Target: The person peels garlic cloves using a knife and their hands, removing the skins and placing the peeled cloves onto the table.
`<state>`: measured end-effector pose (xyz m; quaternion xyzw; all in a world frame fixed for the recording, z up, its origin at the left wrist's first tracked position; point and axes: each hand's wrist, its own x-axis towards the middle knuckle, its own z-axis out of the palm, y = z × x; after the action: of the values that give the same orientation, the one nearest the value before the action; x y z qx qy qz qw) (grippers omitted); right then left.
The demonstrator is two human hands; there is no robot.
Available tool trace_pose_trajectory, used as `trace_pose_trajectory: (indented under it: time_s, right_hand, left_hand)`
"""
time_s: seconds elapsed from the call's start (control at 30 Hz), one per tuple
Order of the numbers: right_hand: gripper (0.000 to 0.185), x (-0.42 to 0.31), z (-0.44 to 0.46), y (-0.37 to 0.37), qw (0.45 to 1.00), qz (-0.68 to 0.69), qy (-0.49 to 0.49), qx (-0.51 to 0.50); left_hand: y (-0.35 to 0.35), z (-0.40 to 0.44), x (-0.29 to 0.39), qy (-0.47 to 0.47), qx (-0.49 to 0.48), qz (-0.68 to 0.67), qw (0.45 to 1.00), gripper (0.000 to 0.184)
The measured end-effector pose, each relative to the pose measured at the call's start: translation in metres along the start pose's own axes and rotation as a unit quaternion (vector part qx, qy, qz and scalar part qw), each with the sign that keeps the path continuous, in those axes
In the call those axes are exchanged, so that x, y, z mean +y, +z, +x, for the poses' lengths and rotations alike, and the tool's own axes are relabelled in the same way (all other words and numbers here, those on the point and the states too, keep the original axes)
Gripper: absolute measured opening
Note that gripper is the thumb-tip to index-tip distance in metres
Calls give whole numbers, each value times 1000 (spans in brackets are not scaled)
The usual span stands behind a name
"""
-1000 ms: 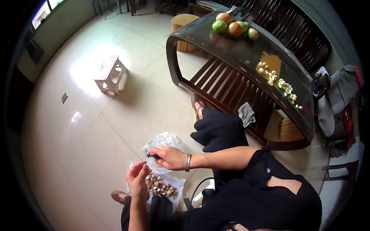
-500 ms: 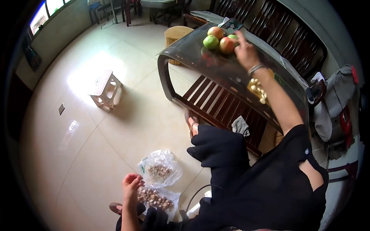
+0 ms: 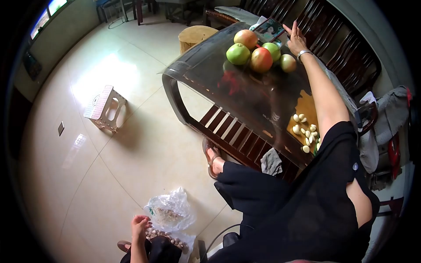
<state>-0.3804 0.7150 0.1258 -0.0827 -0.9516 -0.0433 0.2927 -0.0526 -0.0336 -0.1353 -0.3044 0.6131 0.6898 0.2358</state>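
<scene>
The phone [image 3: 269, 30] shows a teal picture with dark edges. On the black-brown table [image 3: 197, 70], the left fruit [image 3: 238, 54] is green, the near fruit [image 3: 262, 60] orange-red; the cloves [image 3: 296, 129] are cream. The bag [image 3: 182, 204] is whitish, the bulbs [image 3: 175, 241] brown and white, the rag [image 3: 272, 162] grey, the stump [image 3: 195, 34] tan.

R hand [image 3: 298, 43]: fruit [image 3: 261, 60] blocks path L, bench back [image 3: 342, 50] beyond; room to pass over tabletop [image 3: 272, 96] btwn fruit & garlic cloves [image 3: 305, 149]. L hand [image 3: 140, 225]: open floor [image 3: 83, 210] to its L, plastic bag [image 3: 182, 210] just to R.
</scene>
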Motion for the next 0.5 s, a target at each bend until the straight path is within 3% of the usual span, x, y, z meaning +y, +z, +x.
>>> trace_pose_trajectory:
  time_s: [0.13,0.27,0.43,0.5]
  right_hand:
    - [77,1,4,7,999,-18,-23,19]
    - [77,-8,6,2,997,-31,49,-51]
    - [76,-6,7,0,998,-29,34,-46]
    - [75,-8,4,-4,999,-20,-11,41]
  left_hand:
    - [-6,7,-7,-8,16,7,1000,8]
    - [0,7,-5,-12,18,12,1000,6]
    - [4,6,-4,-15,-2,0,1000,8]
    - [7,3,1,-12,-6,-1,1000,8]
